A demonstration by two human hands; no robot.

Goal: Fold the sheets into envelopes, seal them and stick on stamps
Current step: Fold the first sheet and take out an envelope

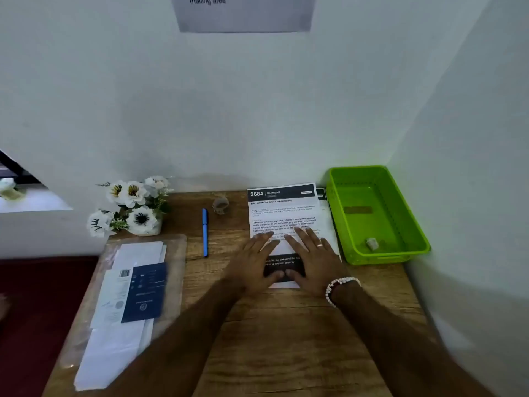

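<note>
A printed sheet point(282, 209) with a dark header reading 2684 lies on the wooden desk point(286, 325), on top of more sheets whose edges show at its right. Both of my hands lie flat on its lower half. My left hand point(253, 260) covers the lower left, fingers straight and spread. My right hand point(313, 257), with a ring and a bead bracelet on the wrist, covers the lower right. A dark printed band shows between my thumbs. A clear tray point(174, 253) at the left holds white envelopes point(114, 348) and a dark blue booklet point(146, 290).
A green plastic basket point(409, 219) stands at the right against the wall, with a small pale object point(372, 243) inside. A blue pen point(205, 232) and a roll of clear tape point(220, 205) lie behind my left hand. White flowers point(128, 207) stand at the back left.
</note>
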